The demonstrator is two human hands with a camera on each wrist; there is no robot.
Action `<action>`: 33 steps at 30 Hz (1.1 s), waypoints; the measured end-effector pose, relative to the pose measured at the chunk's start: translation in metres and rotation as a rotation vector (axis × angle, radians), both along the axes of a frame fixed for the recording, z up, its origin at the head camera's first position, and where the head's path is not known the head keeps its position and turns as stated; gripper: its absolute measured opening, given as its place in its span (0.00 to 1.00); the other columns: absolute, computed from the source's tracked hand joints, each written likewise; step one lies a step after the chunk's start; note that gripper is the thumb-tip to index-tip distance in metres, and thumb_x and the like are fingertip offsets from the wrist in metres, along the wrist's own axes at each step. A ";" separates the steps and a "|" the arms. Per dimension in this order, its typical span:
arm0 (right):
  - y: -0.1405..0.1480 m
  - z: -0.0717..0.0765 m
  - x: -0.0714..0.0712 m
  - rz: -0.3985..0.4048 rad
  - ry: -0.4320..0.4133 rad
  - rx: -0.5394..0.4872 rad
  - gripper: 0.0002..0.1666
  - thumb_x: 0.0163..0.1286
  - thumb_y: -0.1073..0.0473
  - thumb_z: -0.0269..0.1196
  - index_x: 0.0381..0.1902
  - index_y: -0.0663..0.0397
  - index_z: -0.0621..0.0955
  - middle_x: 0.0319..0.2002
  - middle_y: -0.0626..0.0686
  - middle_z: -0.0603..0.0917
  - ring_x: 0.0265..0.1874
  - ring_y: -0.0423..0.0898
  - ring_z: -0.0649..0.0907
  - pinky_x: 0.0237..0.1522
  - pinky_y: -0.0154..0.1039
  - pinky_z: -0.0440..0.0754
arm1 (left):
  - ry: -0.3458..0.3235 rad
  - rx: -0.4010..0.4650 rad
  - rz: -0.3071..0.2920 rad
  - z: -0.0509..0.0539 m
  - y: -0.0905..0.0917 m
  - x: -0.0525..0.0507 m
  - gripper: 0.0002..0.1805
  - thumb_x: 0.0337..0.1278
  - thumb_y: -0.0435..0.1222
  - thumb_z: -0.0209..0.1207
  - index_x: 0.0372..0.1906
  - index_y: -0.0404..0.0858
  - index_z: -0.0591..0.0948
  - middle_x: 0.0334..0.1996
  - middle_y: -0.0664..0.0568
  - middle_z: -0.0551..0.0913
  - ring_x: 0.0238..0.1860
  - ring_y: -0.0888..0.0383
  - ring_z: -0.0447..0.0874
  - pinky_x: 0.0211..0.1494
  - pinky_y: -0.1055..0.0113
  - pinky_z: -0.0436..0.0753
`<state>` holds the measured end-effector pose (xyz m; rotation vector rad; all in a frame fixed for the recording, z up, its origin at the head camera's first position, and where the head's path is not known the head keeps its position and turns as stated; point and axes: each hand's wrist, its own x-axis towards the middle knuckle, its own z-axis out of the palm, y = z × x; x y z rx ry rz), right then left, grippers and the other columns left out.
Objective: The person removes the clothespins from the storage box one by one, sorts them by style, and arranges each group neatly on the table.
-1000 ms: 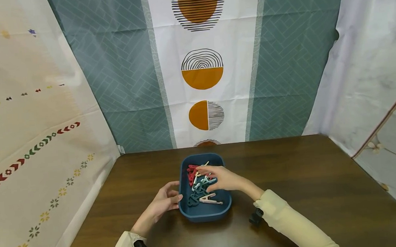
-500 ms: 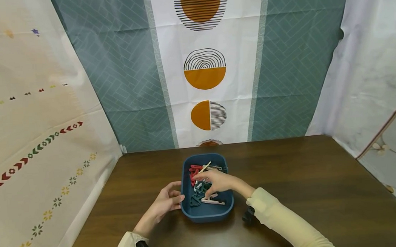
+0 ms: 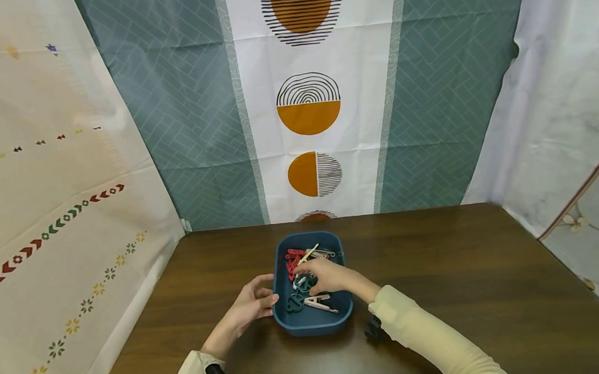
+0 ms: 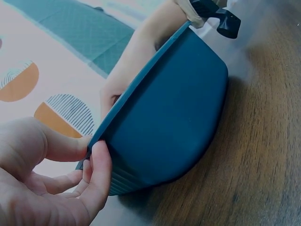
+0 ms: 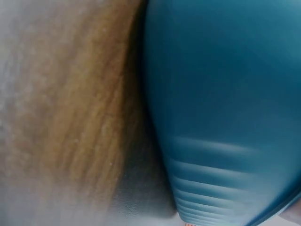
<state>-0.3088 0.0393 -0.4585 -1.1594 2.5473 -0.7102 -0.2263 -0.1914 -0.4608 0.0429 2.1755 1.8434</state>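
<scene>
A dark blue plastic bin (image 3: 313, 326) stands on the table with several clothespins inside. My left hand (image 3: 255, 298) pinches its left rim between thumb and fingers, plain in the left wrist view, where the bin's wall (image 4: 164, 113) fills the middle. Inside the bin my right hand (image 3: 328, 275) reaches down, fingers bent over the pile; whether they grip anything is hidden. Dark green clothespins (image 3: 295, 303) show beneath and beside it. A pale pink clothespin (image 3: 321, 304) lies by the thumb. Red clothespins (image 3: 291, 263) and a cream clothespin (image 3: 309, 254) lie toward the far end.
The brown wooden table (image 3: 428, 270) spreads around the bin. Behind it hangs a green and white patterned cloth (image 3: 312, 140). Pale cloths border the left and right sides. In the right wrist view, the bin's outer wall (image 5: 225, 94) hides the right hand's fingers.
My right hand has lowered into the pile and its fingers have drawn closer together, covering the light blue clothespins. The pink clothespin has turned slightly. My left hand stays on the rim.
</scene>
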 end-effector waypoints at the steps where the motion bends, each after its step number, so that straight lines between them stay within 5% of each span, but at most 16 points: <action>1: 0.000 0.000 0.000 0.001 0.011 0.002 0.34 0.57 0.63 0.72 0.62 0.53 0.75 0.60 0.50 0.80 0.57 0.47 0.80 0.56 0.42 0.80 | -0.001 0.001 0.001 0.000 0.000 0.000 0.30 0.63 0.30 0.58 0.68 0.34 0.63 0.40 0.40 0.79 0.28 0.60 0.77 0.32 0.70 0.81; 10: 0.001 0.000 0.002 0.000 0.059 -0.022 0.31 0.58 0.65 0.70 0.60 0.54 0.77 0.56 0.52 0.82 0.52 0.47 0.82 0.50 0.37 0.83 | 0.000 0.001 0.000 0.001 0.000 0.001 0.30 0.63 0.31 0.59 0.68 0.34 0.63 0.40 0.42 0.79 0.28 0.60 0.78 0.33 0.71 0.81; 23: -0.002 0.000 0.004 -0.038 0.132 0.037 0.30 0.56 0.50 0.73 0.55 0.55 0.79 0.49 0.52 0.83 0.48 0.45 0.81 0.50 0.40 0.81 | 0.002 0.011 -0.003 -0.002 0.001 0.000 0.30 0.63 0.30 0.58 0.68 0.33 0.62 0.38 0.43 0.79 0.28 0.60 0.78 0.32 0.71 0.81; 33: -0.003 0.000 0.006 -0.038 0.207 0.061 0.26 0.58 0.50 0.71 0.53 0.52 0.80 0.49 0.49 0.84 0.46 0.42 0.82 0.48 0.36 0.81 | -0.005 0.025 -0.018 -0.002 -0.001 0.001 0.29 0.64 0.30 0.57 0.68 0.33 0.62 0.39 0.42 0.79 0.28 0.61 0.78 0.33 0.70 0.81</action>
